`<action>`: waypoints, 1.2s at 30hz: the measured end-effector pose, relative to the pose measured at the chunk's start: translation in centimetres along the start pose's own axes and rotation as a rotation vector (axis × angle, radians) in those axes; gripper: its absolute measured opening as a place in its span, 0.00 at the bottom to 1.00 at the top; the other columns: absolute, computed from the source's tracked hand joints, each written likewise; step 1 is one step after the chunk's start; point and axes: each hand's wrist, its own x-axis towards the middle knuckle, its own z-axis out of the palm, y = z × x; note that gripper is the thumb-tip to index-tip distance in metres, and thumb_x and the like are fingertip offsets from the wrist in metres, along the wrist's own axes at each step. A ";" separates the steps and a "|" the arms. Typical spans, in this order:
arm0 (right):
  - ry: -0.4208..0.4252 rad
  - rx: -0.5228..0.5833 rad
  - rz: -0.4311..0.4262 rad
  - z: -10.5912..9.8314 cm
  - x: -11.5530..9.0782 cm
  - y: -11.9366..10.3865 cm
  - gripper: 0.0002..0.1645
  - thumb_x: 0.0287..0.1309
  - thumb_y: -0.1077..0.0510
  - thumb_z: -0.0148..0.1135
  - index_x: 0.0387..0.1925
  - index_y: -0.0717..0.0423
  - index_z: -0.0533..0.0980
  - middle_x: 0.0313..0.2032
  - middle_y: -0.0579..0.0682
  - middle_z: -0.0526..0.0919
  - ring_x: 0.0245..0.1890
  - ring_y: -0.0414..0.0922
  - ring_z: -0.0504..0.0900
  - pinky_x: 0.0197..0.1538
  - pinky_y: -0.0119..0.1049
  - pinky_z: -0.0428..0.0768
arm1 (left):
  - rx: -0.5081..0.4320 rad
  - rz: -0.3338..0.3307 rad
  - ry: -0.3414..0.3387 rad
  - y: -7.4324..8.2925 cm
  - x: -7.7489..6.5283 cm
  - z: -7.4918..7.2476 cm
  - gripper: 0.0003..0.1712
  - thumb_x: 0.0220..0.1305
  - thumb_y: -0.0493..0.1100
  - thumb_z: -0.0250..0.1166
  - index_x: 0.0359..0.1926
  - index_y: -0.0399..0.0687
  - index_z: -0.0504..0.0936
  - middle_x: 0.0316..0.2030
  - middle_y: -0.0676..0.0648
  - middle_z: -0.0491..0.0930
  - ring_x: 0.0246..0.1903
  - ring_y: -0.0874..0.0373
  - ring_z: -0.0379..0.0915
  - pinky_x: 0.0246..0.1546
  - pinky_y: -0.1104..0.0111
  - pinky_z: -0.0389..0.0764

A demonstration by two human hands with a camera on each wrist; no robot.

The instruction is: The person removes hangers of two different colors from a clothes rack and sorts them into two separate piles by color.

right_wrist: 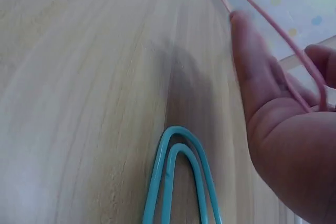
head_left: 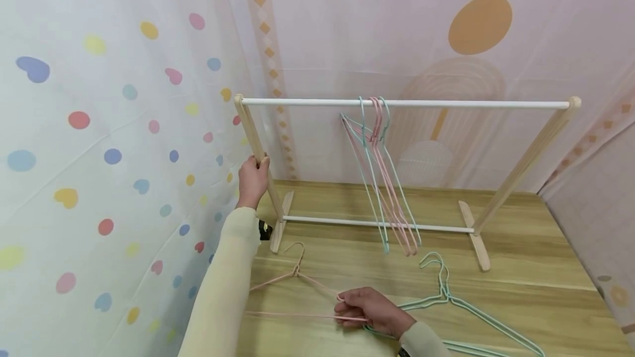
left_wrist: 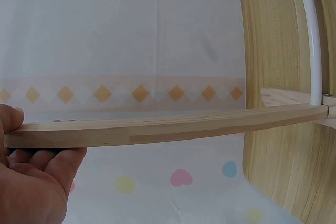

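Observation:
My left hand (head_left: pixel 253 182) grips the wooden left post (left_wrist: pixel 157 130) of a small clothes rack, partway up. In the left wrist view its thumb lies on one side of the post and its fingers on the other. Low over the table, my right hand (head_left: pixel 373 310) holds one end of a pink clothes hanger (head_left: pixel 296 271). That hanger's hook points up and away, and its far end runs behind my left sleeve. Mint green clothes hangers (right_wrist: pixel 176 130) lie on the table just beside and under my right hand.
From the rack's white top rail (head_left: pixel 471 104) hang several hangers, pink and mint, bunched near the middle. A lower white rail (head_left: pixel 327 221) joins the wooden feet, the right foot (head_left: pixel 474 236) standing on the wood-grain table (head_left: pixel 536 280). A dotted curtain (head_left: pixel 124 125) closes off the left side.

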 end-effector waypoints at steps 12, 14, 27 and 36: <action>0.078 -0.253 -0.071 0.0 -0.3 -0.3 0.28 0.72 0.60 0.49 0.61 0.82 0.62 0.56 0.72 0.73 0.58 0.63 0.72 0.58 0.54 0.70 | 0.011 -0.010 0.004 -0.1 0.0 0.1 0.21 0.76 0.50 0.50 0.40 0.35 0.76 0.23 0.41 0.68 0.22 0.48 0.64 0.24 0.59 0.68; 0.093 -0.272 -0.100 0.0 -0.3 -0.5 0.28 0.72 0.59 0.50 0.60 0.82 0.63 0.56 0.72 0.73 0.58 0.63 0.72 0.58 0.54 0.71 | 0.014 -0.006 0.004 -0.1 0.0 0.1 0.21 0.76 0.51 0.50 0.39 0.35 0.76 0.23 0.41 0.67 0.22 0.48 0.63 0.24 0.60 0.68; 0.088 -0.178 -0.164 -0.7 -1.3 -1.0 0.28 0.74 0.58 0.48 0.60 0.82 0.63 0.57 0.74 0.71 0.59 0.65 0.71 0.59 0.53 0.69 | -0.001 -0.028 -0.005 0.0 0.0 0.1 0.21 0.75 0.50 0.51 0.51 0.37 0.79 0.32 0.37 0.75 0.27 0.47 0.68 0.30 0.58 0.71; 0.127 -0.198 -0.204 -1.3 -2.2 -2.1 0.28 0.74 0.58 0.47 0.60 0.82 0.63 0.57 0.73 0.71 0.58 0.66 0.71 0.60 0.56 0.68 | -0.006 -0.032 -0.010 0.0 0.1 -0.1 0.21 0.75 0.51 0.50 0.52 0.38 0.79 0.31 0.38 0.75 0.27 0.47 0.67 0.29 0.58 0.70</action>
